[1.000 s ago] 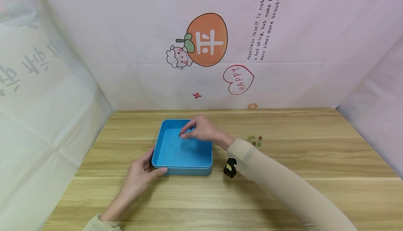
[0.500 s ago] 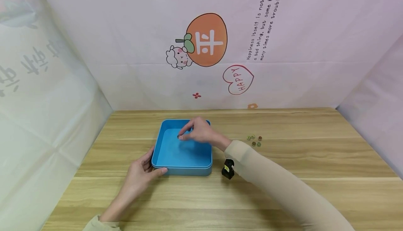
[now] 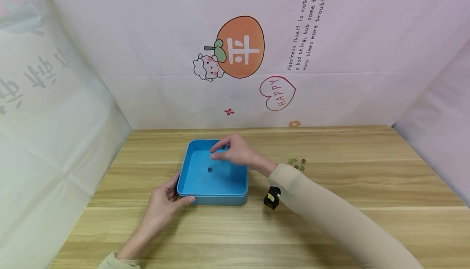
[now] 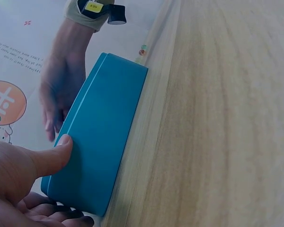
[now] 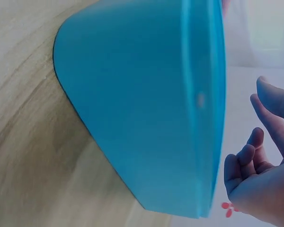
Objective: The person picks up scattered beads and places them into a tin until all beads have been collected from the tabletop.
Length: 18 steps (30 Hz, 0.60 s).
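A square blue box (image 3: pixel 214 179) with low walls stands on the table. Its front left corner is held by my left hand (image 3: pixel 161 208), thumb on the front wall and fingers at the side; the left wrist view shows that thumb (image 4: pixel 57 153) on the wall. On the box floor lies a small dark round piece (image 3: pixel 209 169). Above it, over the box, hovers my right hand (image 3: pixel 236 151). Its thumb and forefinger stand apart with nothing between them, as the right wrist view of the hand (image 5: pixel 265 175) shows; its other fingers are bent.
Several small round green and brown pieces (image 3: pixel 302 168) lie on the wooden table (image 3: pixel 349 151) right of the box. A black wrist camera (image 3: pixel 272 197) hangs below the right sleeve. Printed cloth (image 3: pixel 165 98) rises behind the table and along both sides.
Earlier my right thumb and forefinger pinched the small dark piece above the box. Now it lies on the box floor and those fingers have parted and risen slightly. The left hand has stayed put.
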### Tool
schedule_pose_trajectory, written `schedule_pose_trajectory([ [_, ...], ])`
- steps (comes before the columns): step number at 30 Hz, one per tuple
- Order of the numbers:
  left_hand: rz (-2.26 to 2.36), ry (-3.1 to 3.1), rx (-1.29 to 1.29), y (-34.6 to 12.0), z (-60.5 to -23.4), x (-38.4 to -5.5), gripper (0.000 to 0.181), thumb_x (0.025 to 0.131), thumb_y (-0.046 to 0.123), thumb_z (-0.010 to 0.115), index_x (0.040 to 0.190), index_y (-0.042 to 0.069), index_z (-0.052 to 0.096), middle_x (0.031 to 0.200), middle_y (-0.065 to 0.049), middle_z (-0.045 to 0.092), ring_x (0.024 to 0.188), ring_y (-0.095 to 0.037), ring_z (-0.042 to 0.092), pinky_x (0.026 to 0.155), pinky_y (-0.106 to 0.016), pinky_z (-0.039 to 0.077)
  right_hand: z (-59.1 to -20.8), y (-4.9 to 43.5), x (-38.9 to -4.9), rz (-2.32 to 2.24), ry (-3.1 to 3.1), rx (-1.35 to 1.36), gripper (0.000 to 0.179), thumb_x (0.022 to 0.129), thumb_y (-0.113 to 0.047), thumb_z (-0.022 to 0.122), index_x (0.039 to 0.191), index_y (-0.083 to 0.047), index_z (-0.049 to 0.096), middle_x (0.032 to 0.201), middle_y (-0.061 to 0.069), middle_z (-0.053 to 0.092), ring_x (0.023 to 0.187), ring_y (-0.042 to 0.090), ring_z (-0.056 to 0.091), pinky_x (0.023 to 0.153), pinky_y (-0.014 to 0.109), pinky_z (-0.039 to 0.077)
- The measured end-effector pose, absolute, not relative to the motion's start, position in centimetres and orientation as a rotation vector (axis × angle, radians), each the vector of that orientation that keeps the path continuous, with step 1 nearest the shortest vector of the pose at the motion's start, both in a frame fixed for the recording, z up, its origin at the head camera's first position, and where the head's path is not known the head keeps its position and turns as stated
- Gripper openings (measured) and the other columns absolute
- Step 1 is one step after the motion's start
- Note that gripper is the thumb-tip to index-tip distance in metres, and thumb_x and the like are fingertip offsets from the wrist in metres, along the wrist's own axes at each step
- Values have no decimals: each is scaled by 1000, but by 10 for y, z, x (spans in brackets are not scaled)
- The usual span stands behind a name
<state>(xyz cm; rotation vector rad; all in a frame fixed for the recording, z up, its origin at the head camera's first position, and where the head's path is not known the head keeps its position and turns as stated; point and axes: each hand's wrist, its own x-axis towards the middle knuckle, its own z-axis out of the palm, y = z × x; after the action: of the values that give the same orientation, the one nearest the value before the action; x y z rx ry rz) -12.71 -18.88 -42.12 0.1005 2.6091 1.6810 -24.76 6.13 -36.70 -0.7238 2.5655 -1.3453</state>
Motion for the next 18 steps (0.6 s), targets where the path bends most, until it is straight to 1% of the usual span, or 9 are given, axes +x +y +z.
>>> schedule_pose_trajectory([
  [5, 1693, 2606, 102, -189, -422, -127, 92, 90, 13, 87, 162, -4, 32, 164, -22, 34, 144, -36, 43, 110, -39, 45, -358, 80, -239, -1409, 2567, -753, 18, 96, -19, 81, 110, -8, 84, 111, 7, 72, 95, 26, 55, 73, 32, 43],
  [9, 1689, 2609, 90, -189, -422, -127, 93, 90, 13, 88, 162, -5, 32, 164, -23, 34, 144, -36, 43, 110, -40, 45, -352, 101, -231, -1444, 2568, -755, 18, 96, -18, 81, 110, -5, 84, 102, 7, 68, 82, 26, 49, 67, 32, 37],
  [11, 1690, 2608, 81, -189, -421, -127, 93, 89, 12, 88, 162, -5, 32, 164, -24, 34, 144, -36, 44, 110, -40, 45, -351, 112, -228, -1458, 2574, -745, 17, 97, -17, 81, 109, -5, 84, 97, 7, 65, 79, 26, 47, 66, 32, 35],
  [14, 1688, 2610, 77, -188, -421, -126, 93, 90, 12, 87, 162, -5, 32, 163, -24, 35, 144, -36, 44, 110, -41, 45, -351, 129, -224, -1482, 2581, -706, 17, 97, -18, 80, 108, -6, 84, 96, 6, 63, 79, 27, 47, 66, 33, 35],
  [18, 1685, 2617, 84, -188, -421, -126, 92, 89, 12, 88, 162, -5, 32, 163, -24, 35, 143, -37, 44, 110, -41, 45, -354, 151, -220, -1496, 2612, -642, 17, 98, -21, 79, 109, -9, 84, 101, 6, 65, 87, 28, 49, 69, 34, 38],
])
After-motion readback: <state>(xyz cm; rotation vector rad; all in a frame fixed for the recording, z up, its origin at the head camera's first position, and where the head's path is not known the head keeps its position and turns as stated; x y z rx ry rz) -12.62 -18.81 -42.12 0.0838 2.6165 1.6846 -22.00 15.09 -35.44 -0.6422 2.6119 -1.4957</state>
